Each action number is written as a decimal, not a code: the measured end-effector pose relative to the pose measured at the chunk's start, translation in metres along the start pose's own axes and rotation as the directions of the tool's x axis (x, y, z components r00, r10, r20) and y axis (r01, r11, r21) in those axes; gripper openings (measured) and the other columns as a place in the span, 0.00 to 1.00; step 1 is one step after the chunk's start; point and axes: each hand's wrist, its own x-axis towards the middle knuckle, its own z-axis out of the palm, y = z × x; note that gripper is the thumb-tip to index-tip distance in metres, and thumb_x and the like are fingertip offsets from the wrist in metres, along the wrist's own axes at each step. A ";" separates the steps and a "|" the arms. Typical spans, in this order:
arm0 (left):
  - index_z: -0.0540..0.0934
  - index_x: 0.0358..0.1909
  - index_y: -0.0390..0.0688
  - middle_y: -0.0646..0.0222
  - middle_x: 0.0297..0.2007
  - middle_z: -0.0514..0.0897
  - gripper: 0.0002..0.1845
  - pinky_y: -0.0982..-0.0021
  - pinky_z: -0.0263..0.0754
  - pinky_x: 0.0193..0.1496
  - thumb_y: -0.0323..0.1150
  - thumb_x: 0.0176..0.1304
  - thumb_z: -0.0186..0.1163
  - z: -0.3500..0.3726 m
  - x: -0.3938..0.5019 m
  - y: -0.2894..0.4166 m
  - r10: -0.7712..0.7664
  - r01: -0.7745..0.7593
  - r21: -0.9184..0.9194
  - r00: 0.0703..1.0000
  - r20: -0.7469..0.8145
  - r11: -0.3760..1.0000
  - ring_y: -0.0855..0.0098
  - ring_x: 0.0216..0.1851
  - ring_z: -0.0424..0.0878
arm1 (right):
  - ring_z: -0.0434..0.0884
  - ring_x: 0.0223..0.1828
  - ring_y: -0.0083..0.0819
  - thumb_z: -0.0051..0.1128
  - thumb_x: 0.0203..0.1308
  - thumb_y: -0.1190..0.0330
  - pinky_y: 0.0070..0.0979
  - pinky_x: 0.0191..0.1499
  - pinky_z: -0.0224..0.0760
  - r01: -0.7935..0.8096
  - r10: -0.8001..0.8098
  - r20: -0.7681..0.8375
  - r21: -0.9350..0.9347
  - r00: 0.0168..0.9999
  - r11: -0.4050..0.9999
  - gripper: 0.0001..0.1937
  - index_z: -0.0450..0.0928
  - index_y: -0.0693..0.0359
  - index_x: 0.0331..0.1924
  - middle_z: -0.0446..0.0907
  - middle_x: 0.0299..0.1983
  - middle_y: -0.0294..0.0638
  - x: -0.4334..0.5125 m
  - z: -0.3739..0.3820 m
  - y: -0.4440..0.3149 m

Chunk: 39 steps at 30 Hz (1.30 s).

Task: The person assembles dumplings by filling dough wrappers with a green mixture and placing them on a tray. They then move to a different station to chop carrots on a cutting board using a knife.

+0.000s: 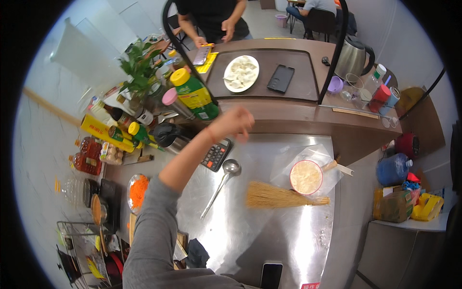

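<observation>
My left hand (234,124) is raised over the far edge of the steel counter, blurred, with its fingers partly curled; I see nothing in it. Below its forearm lie a black calculator (216,154) and a steel ladle (231,167). To the right, a straw whisk broom (274,195) lies beside a red-rimmed bowl of pale, flaky food (306,177) on a clear plastic bag (283,171). Beyond the hand, a white plate of dumplings (241,74) and a black phone case (280,78) rest on a brown tray (303,92). My right hand is out of view.
Bottles, a plant (139,68) and a thermos jug (171,137) crowd the left. A plate of shredded carrot (138,193) stands near my sleeve. A phone (271,276) lies at the near edge. Across the raised shelf, a person (216,18) holds a phone. An electric kettle (350,57) stands far right.
</observation>
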 end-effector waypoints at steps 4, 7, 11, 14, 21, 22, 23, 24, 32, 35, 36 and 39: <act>0.75 0.63 0.41 0.63 0.51 0.84 0.24 0.68 0.78 0.52 0.48 0.77 0.56 0.035 -0.170 -0.026 -0.083 -0.163 0.313 0.759 0.646 0.936 0.69 0.50 0.84 | 0.86 0.40 0.44 0.62 0.60 0.58 0.42 0.45 0.80 -0.071 0.056 0.075 0.206 0.996 0.976 0.18 0.82 0.60 0.49 0.86 0.38 0.49 0.018 -0.012 0.000; 0.74 0.66 0.40 0.61 0.57 0.84 0.27 0.66 0.77 0.59 0.49 0.77 0.56 0.042 -0.295 -0.062 -0.288 0.083 0.335 0.723 0.628 0.939 0.67 0.55 0.83 | 0.86 0.34 0.41 0.57 0.63 0.61 0.38 0.39 0.79 -0.513 0.409 0.311 0.540 0.858 0.667 0.14 0.82 0.64 0.43 0.85 0.32 0.47 0.030 -0.030 -0.011; 0.74 0.66 0.39 0.61 0.58 0.83 0.26 0.67 0.74 0.63 0.46 0.76 0.58 0.046 -0.449 -0.109 -0.345 0.343 0.035 0.930 0.127 0.939 0.69 0.60 0.80 | 0.85 0.26 0.36 0.50 0.68 0.64 0.32 0.31 0.79 -0.655 0.611 0.362 0.663 0.704 0.363 0.16 0.82 0.70 0.34 0.84 0.24 0.44 0.051 -0.040 0.012; 0.74 0.65 0.39 0.64 0.57 0.83 0.25 0.68 0.75 0.61 0.46 0.76 0.57 0.058 -0.557 -0.142 -0.521 0.467 -0.329 0.848 -0.096 0.821 0.72 0.57 0.80 | 0.83 0.23 0.37 0.46 0.70 0.67 0.34 0.24 0.75 -0.519 0.626 0.084 0.650 0.775 0.556 0.14 0.80 0.68 0.34 0.83 0.24 0.45 0.072 -0.052 0.036; 0.80 0.54 0.35 0.65 0.40 0.86 0.23 0.69 0.78 0.46 0.48 0.75 0.57 0.117 -0.745 -0.257 -0.606 0.551 -0.253 0.710 -0.359 0.796 0.74 0.42 0.83 | 0.68 0.16 0.27 0.42 0.79 0.48 0.30 0.20 0.62 -0.060 0.397 -0.509 0.556 0.764 0.829 0.31 0.68 0.58 0.18 0.68 0.14 0.35 0.088 -0.145 -0.142; 0.80 0.53 0.35 0.65 0.39 0.86 0.24 0.69 0.78 0.46 0.49 0.75 0.57 0.127 -0.765 -0.273 -0.613 0.569 -0.229 0.708 -0.352 0.789 0.74 0.41 0.83 | 0.68 0.16 0.25 0.41 0.78 0.45 0.29 0.20 0.61 0.093 0.287 -0.533 0.576 0.796 0.812 0.32 0.69 0.58 0.18 0.68 0.13 0.35 0.085 -0.145 -0.187; 0.80 0.52 0.35 0.65 0.38 0.86 0.24 0.70 0.78 0.46 0.49 0.75 0.57 0.136 -0.782 -0.286 -0.624 0.589 -0.211 0.704 -0.340 0.780 0.73 0.41 0.83 | 0.69 0.18 0.23 0.44 0.78 0.50 0.27 0.21 0.60 0.230 0.185 -0.538 0.611 0.822 0.757 0.29 0.70 0.59 0.19 0.68 0.14 0.33 0.078 -0.130 -0.231; 0.81 0.52 0.35 0.63 0.38 0.87 0.24 0.68 0.78 0.46 0.50 0.75 0.56 0.145 -0.797 -0.298 -0.607 0.586 -0.168 0.732 -0.310 0.793 0.70 0.41 0.84 | 0.70 0.19 0.23 0.49 0.75 0.56 0.24 0.21 0.60 0.269 0.158 -0.549 0.615 0.820 0.741 0.23 0.73 0.59 0.22 0.71 0.17 0.33 0.078 -0.110 -0.278; 0.83 0.50 0.36 0.52 0.42 0.88 0.25 0.60 0.79 0.50 0.51 0.73 0.56 0.199 -0.873 -0.328 -0.514 0.560 0.082 0.800 -0.309 0.824 0.53 0.45 0.86 | 0.71 0.64 0.54 0.74 0.50 0.63 0.45 0.64 0.67 0.699 -0.743 -0.334 -0.264 0.580 0.665 0.38 0.68 0.65 0.65 0.70 0.62 0.55 0.086 0.068 -0.542; 0.84 0.47 0.35 0.50 0.43 0.88 0.25 0.58 0.78 0.52 0.50 0.73 0.56 0.208 -0.897 -0.334 -0.524 0.568 0.002 0.762 -0.380 0.823 0.51 0.46 0.85 | 0.75 0.61 0.50 0.73 0.48 0.65 0.44 0.61 0.70 0.575 -0.653 -0.211 -0.332 0.727 0.747 0.34 0.71 0.57 0.63 0.73 0.59 0.49 0.106 0.066 -0.571; 0.84 0.46 0.34 0.48 0.44 0.87 0.25 0.57 0.77 0.53 0.49 0.72 0.56 0.212 -0.905 -0.337 -0.526 0.561 -0.040 0.746 -0.409 0.827 0.49 0.47 0.85 | 0.78 0.57 0.49 0.70 0.48 0.69 0.45 0.58 0.71 0.571 -0.672 -0.260 -0.370 0.694 0.733 0.28 0.74 0.55 0.57 0.78 0.54 0.46 0.114 0.054 -0.569; 0.84 0.48 0.34 0.52 0.40 0.89 0.25 0.59 0.79 0.49 0.50 0.73 0.56 0.224 -0.930 -0.347 -0.560 0.607 -0.108 0.633 -0.535 0.788 0.53 0.43 0.86 | 0.79 0.53 0.50 0.61 0.48 0.75 0.45 0.56 0.72 0.407 -0.551 -0.490 -0.375 0.676 0.833 0.23 0.77 0.57 0.52 0.81 0.51 0.48 0.147 0.003 -0.547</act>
